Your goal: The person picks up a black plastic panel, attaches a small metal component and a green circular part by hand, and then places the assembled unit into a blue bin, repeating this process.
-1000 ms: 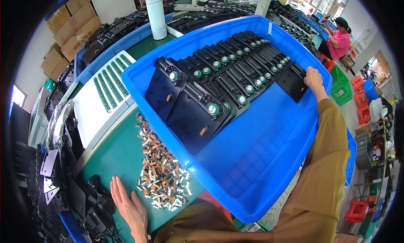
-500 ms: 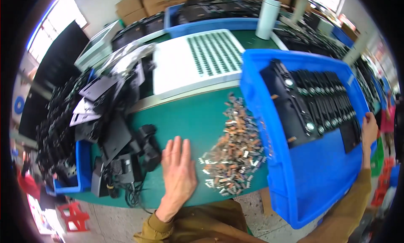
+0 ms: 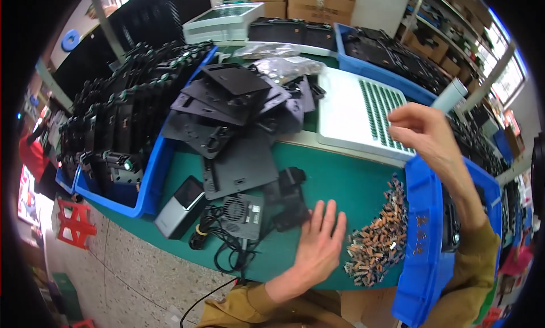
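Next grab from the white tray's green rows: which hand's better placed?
Right hand, likely: it's raised by the white tray, nearest its green rows. Left hand lies on the green tabletop, beside the small-parts pile.

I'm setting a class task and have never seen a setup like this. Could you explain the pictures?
There is no machine at work here, just a person's two bare hands. A wide fisheye camera worn on the head looks down, so straight edges bend near the rim. The left hand lies palm down on the green table, beside a heap of small parts. The right hand is raised near a white tray; neither visibly holds anything. Dark flat panels and a silver-and-black box lie further left; a blue bin is at the right.
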`<state>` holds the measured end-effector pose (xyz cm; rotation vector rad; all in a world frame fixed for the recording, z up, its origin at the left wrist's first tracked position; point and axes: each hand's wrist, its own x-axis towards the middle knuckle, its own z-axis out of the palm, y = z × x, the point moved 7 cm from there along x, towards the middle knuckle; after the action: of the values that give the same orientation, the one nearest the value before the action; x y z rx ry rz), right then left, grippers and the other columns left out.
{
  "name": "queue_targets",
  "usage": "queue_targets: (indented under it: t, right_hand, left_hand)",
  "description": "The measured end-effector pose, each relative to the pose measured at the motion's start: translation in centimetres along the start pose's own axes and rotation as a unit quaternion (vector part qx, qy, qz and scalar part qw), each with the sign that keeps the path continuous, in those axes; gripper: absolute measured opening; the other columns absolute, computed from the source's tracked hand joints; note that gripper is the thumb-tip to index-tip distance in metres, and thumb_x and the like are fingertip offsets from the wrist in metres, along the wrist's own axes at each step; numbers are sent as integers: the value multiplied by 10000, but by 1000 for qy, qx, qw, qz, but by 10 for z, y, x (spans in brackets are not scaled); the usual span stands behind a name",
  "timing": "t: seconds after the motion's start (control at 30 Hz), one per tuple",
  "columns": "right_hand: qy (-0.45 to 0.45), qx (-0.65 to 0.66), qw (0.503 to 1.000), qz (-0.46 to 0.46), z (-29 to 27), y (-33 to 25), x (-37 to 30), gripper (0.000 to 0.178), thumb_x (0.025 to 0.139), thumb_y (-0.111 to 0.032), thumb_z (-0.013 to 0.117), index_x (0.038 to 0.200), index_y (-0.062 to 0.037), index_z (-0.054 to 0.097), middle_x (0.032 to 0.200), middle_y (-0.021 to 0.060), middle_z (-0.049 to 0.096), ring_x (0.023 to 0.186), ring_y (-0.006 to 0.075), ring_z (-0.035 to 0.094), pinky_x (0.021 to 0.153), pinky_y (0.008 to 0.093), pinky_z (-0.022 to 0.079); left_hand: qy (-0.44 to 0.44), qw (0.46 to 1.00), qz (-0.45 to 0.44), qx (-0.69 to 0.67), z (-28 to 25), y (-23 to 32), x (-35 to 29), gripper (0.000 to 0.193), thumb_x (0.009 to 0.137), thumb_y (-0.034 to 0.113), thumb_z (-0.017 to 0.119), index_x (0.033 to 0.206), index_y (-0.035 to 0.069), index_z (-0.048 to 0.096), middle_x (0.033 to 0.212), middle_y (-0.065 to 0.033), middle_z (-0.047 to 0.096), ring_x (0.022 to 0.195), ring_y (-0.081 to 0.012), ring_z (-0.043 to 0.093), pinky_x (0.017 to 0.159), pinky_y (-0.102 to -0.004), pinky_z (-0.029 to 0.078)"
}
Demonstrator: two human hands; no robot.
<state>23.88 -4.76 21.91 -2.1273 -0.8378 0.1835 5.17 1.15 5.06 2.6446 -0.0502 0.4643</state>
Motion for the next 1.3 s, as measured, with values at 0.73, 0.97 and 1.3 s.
queue_targets:
  t: [0.73,0.97,1.3]
  right_hand:
    - [79,-363,868,-328,215,-60,135,260,791,31,552,1042,-31,583,905,120,648,890,336,650,722,411,544]
    - [35,-365,874,-319,223,-52,164,359,731,76,588,1065,-38,528,886,163,646,886,370,652,718,444,548]
    - [65,-201,945,-250,204,-63,178,314,814,-124,585,1088,14,653,1018,232,673,949,393,651,808,461,528]
  left_hand:
    - [-3,1000,-6,9,2,-2,-4,530,831,106,526,1311,-107,455,1401,-320,399,1318,-476,367,1049,-543,338]
    - [12,999,30,3,9,0,-5,576,824,176,568,1346,-43,462,1446,-315,337,1325,-481,347,982,-519,393]
    - [11,1000,27,-5,10,-1,-6,596,809,211,583,1353,-6,474,1457,-320,307,1338,-496,310,1004,-535,374]
